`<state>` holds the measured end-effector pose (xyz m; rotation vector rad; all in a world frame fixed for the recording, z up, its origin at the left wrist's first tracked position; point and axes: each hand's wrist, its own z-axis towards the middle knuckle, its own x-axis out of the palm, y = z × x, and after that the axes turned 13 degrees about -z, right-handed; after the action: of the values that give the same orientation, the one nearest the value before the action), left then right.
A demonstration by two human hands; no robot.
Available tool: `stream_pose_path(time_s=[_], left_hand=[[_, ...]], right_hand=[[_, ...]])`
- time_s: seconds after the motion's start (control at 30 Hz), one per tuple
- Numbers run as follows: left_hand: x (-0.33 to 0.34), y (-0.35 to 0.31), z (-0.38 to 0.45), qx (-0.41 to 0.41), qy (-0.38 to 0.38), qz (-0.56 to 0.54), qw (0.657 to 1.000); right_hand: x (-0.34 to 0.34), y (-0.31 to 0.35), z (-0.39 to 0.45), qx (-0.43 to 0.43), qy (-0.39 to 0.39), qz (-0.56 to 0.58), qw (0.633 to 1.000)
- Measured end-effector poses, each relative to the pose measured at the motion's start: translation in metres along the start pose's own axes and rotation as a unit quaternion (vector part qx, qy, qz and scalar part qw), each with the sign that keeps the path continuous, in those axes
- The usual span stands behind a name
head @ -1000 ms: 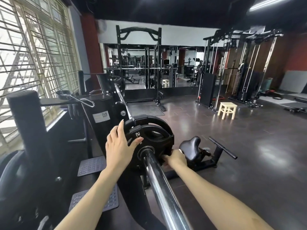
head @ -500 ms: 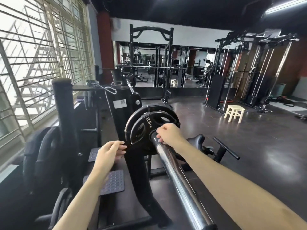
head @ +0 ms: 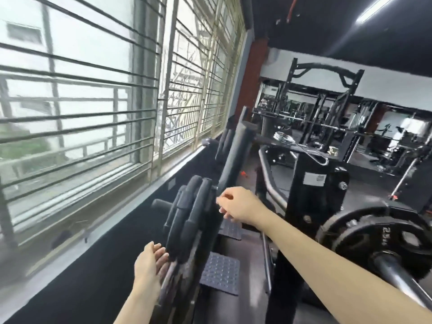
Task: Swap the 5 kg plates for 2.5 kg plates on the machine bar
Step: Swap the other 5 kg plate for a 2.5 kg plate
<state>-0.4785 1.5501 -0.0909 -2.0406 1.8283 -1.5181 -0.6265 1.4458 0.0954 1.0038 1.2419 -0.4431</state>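
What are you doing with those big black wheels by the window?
A person is changing weights on a gym machine. One small plate marked 2.5 sits on the shiny bar at the right. Both hands reach toward the stored plates standing on a rack beside the window. The left hand is open at their lower edge and the right hand hangs loosely curled near the top. Neither holds anything.

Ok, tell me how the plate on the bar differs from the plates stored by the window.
The plate on the bar sits alone, its face to the camera with grip holes and a blurred marking showing; the stored plates stand edge-on, several packed together on a peg. Neither hand touches the bar plate, while both hands reach at the stored plates. Both are black and round.
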Motion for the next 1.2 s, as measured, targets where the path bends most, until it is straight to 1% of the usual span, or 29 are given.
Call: stream_pose_path(time_s=[0.1,0.23,0.33,0.43,0.5,0.57,0.63,0.73,0.87,0.97,1.07,1.13,1.2], left_hand=[[-0.001,-0.036,0.066,-0.043,-0.008,0.000,0.999],[0.010,-0.066,0.135,-0.155,0.013,0.005,0.988],[0.024,-0.075,0.176,-0.235,0.042,0.010,0.971],[0.038,-0.069,0.203,-0.283,0.064,0.019,0.957],[0.045,-0.064,0.215,-0.306,0.073,0.031,0.949],[0.050,-0.060,0.222,-0.327,0.090,0.041,0.940],[0.049,-0.059,0.230,-0.353,0.090,0.006,0.931],[0.047,-0.063,0.244,-0.373,0.069,-0.036,0.924],[0.047,-0.058,0.266,-0.401,0.088,-0.005,0.912],[0.043,-0.055,0.278,-0.416,0.104,0.015,0.904],[0.033,-0.052,0.291,-0.421,0.115,0.038,0.899],[0.028,-0.050,0.301,-0.412,0.115,0.064,0.901],[0.027,-0.049,0.305,-0.397,0.122,0.085,0.906]], right_hand=[[0.026,0.051,0.064,0.004,0.011,-0.022,1.000],[0.049,0.099,0.142,0.017,0.047,-0.066,0.997],[0.063,0.120,0.193,0.050,0.077,-0.015,0.996],[0.074,0.125,0.232,0.116,0.130,-0.004,0.985],[0.085,0.115,0.254,0.166,0.144,0.013,0.975],[0.096,0.101,0.273,0.212,0.146,0.062,0.964],[0.104,0.096,0.282,0.242,0.154,0.134,0.949],[0.113,0.094,0.291,0.288,0.146,0.193,0.927],[0.115,0.103,0.298,0.338,0.127,0.261,0.895],[0.121,0.104,0.301,0.341,0.088,0.242,0.904],[0.127,0.110,0.300,0.295,0.073,0.226,0.926],[0.126,0.114,0.296,0.282,0.079,0.200,0.935],[0.133,0.114,0.297,0.301,0.065,0.223,0.925]])
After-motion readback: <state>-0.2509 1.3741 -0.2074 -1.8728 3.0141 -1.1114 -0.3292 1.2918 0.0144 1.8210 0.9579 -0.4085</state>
